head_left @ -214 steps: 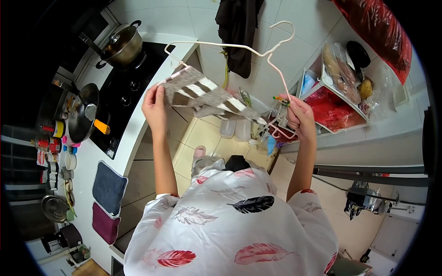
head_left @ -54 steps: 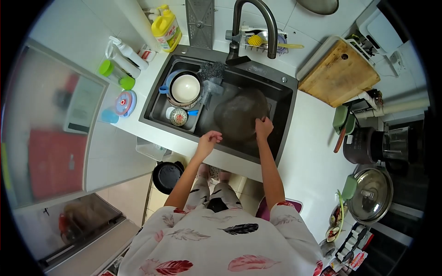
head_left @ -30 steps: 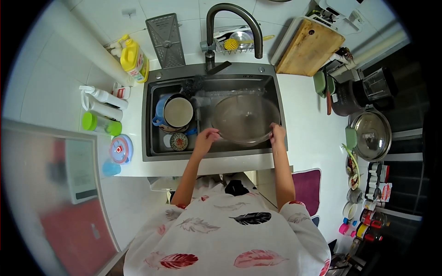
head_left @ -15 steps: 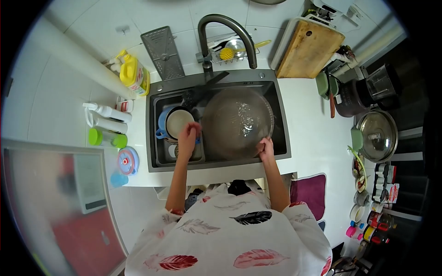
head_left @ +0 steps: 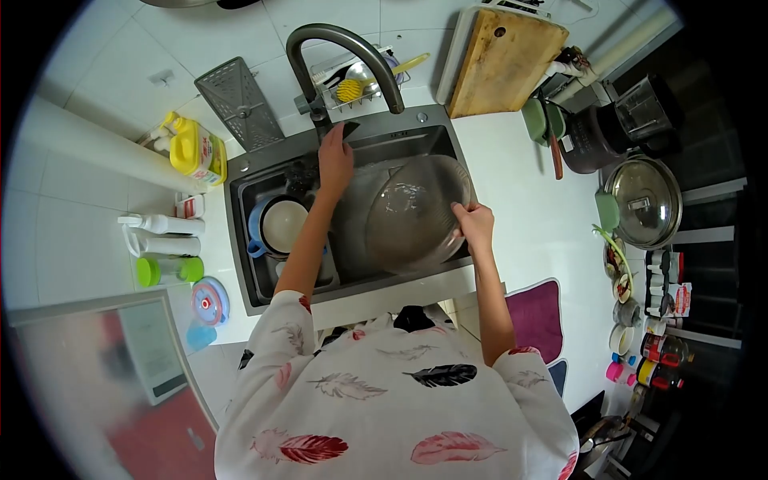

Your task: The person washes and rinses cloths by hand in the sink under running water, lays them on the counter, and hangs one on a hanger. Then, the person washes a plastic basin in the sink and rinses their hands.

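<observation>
A large round see-through basin is tilted in the right part of the sink, its right side raised. My right hand grips its rim, thumb on top. At the back of the sink, my left hand has its fingers closed at a dark flat lever-like piece by the base of the faucet. The hand covers most of that piece. Left of my left forearm, a blue pot with a pale inside sits in the smaller compartment.
The dark sink is set in a white counter. Behind it stand a yellow detergent jug, a grey perforated panel and a wooden cutting board. A steel lid lies to the right.
My left hand has moved from beside the blue pot up to the faucet base. The basin has gone from flat to tilted as my right hand raised its rim. The view has shifted.
</observation>
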`<act>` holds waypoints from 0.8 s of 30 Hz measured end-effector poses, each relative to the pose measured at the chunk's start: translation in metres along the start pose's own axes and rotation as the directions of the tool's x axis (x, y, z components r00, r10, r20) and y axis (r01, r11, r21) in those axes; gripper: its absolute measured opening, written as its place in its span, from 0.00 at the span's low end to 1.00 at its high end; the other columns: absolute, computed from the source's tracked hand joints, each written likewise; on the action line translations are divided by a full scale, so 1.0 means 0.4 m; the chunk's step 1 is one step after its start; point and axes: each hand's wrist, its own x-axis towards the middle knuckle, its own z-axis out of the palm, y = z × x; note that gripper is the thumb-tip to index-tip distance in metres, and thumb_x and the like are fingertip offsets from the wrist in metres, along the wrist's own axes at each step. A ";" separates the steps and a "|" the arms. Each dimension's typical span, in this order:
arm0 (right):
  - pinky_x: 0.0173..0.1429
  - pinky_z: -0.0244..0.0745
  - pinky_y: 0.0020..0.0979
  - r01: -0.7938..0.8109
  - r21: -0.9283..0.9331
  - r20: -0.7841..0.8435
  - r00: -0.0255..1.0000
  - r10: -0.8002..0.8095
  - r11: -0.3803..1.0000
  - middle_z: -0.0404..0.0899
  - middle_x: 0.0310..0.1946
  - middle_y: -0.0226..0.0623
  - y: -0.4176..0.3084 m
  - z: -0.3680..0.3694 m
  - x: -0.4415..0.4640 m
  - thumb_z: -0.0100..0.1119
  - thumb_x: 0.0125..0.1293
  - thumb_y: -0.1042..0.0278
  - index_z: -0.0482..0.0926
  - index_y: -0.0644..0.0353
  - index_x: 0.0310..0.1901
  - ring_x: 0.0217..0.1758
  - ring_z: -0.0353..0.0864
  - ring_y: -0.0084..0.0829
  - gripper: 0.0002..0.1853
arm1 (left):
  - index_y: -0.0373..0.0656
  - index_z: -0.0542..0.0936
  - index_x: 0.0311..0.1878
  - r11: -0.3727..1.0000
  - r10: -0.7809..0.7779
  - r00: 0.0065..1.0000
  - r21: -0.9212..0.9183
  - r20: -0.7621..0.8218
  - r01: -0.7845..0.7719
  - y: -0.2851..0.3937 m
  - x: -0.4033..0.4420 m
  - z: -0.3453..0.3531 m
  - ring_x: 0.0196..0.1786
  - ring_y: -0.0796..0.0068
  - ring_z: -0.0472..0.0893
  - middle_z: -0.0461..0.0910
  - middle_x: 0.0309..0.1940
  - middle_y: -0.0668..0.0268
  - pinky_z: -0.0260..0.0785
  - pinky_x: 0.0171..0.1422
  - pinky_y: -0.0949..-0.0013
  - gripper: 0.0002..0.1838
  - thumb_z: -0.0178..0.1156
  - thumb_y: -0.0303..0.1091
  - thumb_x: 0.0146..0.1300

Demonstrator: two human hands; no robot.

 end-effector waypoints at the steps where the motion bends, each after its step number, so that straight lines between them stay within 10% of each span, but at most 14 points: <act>1: 0.19 0.62 0.25 -0.083 0.133 0.055 0.996 0.076 0.988 0.66 0.07 0.33 -0.010 0.007 -0.010 0.53 0.47 0.72 0.68 0.65 0.13 0.11 0.65 0.22 0.10 | 0.37 0.65 0.53 1.000 -0.003 1.000 0.000 0.002 0.003 -0.001 0.000 0.000 0.54 0.54 0.64 0.66 0.50 0.51 0.59 0.56 0.63 0.24 0.48 0.19 0.48; 4: 0.19 0.63 0.28 -0.076 0.178 0.099 0.993 0.059 0.981 0.64 0.06 0.37 -0.017 0.044 -0.037 0.56 0.47 0.69 0.67 0.66 0.13 0.10 0.67 0.24 0.13 | 0.37 0.64 0.53 1.000 0.005 1.000 0.005 0.023 -0.005 -0.004 0.003 -0.014 0.54 0.55 0.64 0.66 0.50 0.52 0.59 0.56 0.64 0.24 0.49 0.20 0.47; 6: 0.19 0.64 0.30 0.418 -0.223 -0.033 0.900 -0.435 0.881 0.65 0.07 0.39 0.022 0.083 -0.044 0.57 0.47 0.68 0.67 0.65 0.13 0.10 0.68 0.32 0.13 | 0.39 0.65 0.52 0.996 -0.079 0.992 -0.036 0.101 0.083 0.009 0.005 -0.024 0.54 0.55 0.64 0.65 0.51 0.53 0.59 0.56 0.64 0.25 0.49 0.21 0.46; 11: 0.20 0.65 0.34 0.673 -0.405 0.021 0.683 -0.730 0.618 0.70 0.14 0.39 0.082 0.113 -0.048 0.59 0.45 0.70 0.65 0.60 0.15 0.15 0.70 0.39 0.12 | 0.40 0.64 0.53 0.997 -0.061 0.994 -0.036 0.091 0.065 -0.009 -0.010 -0.016 0.55 0.56 0.63 0.65 0.51 0.54 0.58 0.57 0.65 0.25 0.48 0.21 0.46; 24: 0.21 0.62 0.32 0.762 -0.529 0.114 0.500 -0.859 0.373 0.65 0.16 0.37 0.174 0.086 -0.055 0.64 0.39 0.70 0.64 0.60 0.18 0.18 0.68 0.36 0.14 | 0.44 0.64 0.52 0.984 -0.135 0.980 -0.098 0.148 0.150 0.006 -0.033 -0.042 0.49 0.56 0.69 0.64 0.52 0.55 0.64 0.49 0.64 0.24 0.48 0.22 0.48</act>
